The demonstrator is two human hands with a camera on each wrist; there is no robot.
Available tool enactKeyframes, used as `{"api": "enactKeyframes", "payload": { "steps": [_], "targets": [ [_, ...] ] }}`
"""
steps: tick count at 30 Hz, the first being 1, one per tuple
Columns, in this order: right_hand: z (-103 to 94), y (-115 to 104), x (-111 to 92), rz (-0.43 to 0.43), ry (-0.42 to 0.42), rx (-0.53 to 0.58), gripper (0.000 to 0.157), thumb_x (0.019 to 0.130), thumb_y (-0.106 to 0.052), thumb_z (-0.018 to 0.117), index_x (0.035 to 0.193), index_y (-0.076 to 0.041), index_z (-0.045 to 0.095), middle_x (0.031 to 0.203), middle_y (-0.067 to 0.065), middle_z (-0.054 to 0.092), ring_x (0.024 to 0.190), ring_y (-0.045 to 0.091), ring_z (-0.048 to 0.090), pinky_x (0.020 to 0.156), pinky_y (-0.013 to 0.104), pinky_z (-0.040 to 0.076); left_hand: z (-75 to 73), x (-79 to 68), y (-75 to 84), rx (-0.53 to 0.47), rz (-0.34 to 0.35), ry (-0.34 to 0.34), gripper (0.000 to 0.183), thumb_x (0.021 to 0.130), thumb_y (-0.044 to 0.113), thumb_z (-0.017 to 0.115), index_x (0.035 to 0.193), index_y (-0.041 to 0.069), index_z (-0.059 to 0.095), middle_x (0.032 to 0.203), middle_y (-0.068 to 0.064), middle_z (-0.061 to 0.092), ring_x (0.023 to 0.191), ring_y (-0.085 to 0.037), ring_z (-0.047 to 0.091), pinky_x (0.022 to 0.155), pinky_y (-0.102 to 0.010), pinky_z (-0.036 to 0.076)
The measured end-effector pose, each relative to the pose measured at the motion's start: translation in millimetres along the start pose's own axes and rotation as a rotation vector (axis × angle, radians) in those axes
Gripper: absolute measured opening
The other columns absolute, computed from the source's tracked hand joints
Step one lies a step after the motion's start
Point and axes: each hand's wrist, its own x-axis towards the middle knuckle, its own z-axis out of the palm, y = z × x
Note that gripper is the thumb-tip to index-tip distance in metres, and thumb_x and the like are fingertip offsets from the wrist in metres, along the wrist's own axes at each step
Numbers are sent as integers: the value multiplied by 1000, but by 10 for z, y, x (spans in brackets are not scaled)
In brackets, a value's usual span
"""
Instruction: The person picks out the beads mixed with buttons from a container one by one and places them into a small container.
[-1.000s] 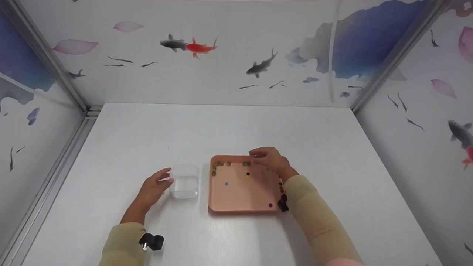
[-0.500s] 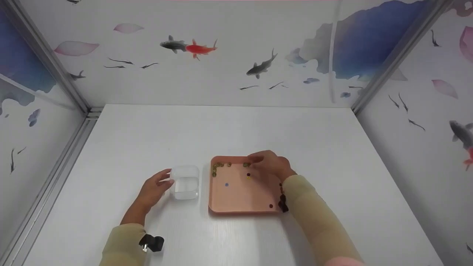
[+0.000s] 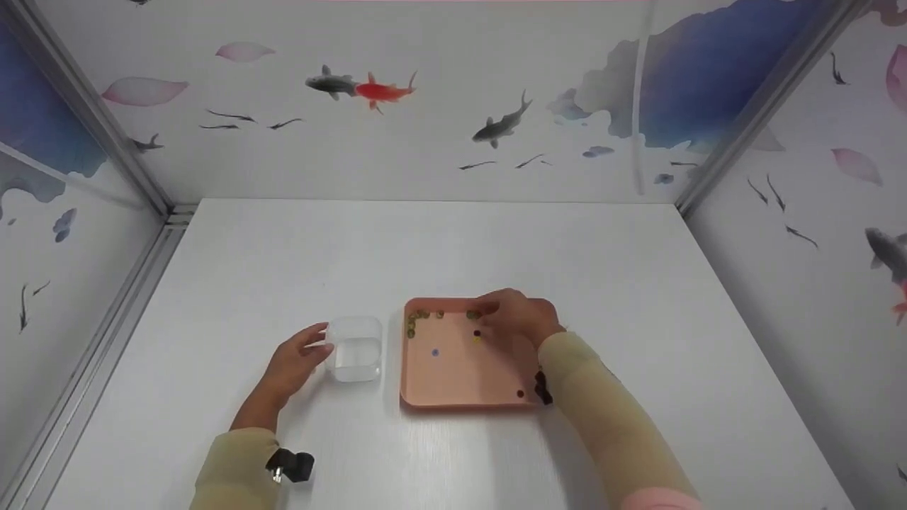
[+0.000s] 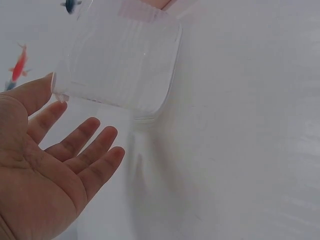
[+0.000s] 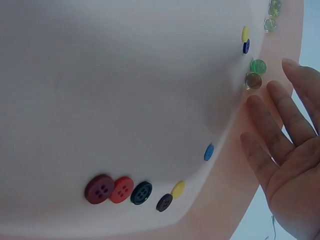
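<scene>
My left hand point(image 3: 294, 361) is at the left side of a clear plastic container point(image 3: 358, 354). In the left wrist view its thumb and index finger pinch the container's edge, while the other fingers spread loosely. My right hand point(image 3: 514, 315) hovers at the far edge of a pink-orange tray point(image 3: 453, 389). Its fingers are extended beside a green marble point(image 5: 258, 66) and a brownish marble point(image 5: 253, 81), holding nothing visible. Buttons lie in the tray, among them a dark red button point(image 5: 99, 189), a red button point(image 5: 121, 189) and a blue button point(image 5: 209, 152).
More glass marbles point(image 3: 412, 324) line the tray's far left corner. A light blue button point(image 3: 435, 353) lies alone in its left half. The white table point(image 3: 283, 248) is bounded by printed panels at the back and sides.
My right hand has shifted slightly left and nearer along the tray's far edge, toward the pair of marbles. The left hand and the container have stayed put.
</scene>
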Motion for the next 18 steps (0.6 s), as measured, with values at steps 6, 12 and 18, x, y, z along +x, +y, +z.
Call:
{"api": "enactKeyframes", "payload": {
  "steps": [6, 12, 18],
  "targets": [
    [15, 8, 24, -9, -3, -66, 34, 90, -11, 68, 123, -17, 68, 118, 0, 69, 123, 22, 54, 102, 39, 44, 7, 4, 8, 8, -19, 3, 54, 100, 24, 55, 149, 9, 36, 149, -21, 39, 134, -39, 41, 104, -51, 41],
    [36, 36, 46, -13, 11, -109, 35, 87, -7, 69, 121, -18, 70, 117, -2, 69, 120, 19, 57, 101, 36, 45, 12, -13, 20, 12, -15, -4, 55, 100, 24, 54, 149, 9, 35, 149, -21, 38, 134, -39, 41, 104, -52, 40],
    [37, 34, 48, 6, 24, -130, 38, 84, -5, 70, 118, -21, 71, 117, -4, 68, 119, 17, 56, 101, 36, 44, 8, -7, 13, -4, -9, -3, 54, 100, 23, 54, 148, 8, 35, 149, -21, 38, 134, -39, 41, 104, -51, 41]
  ]
}}
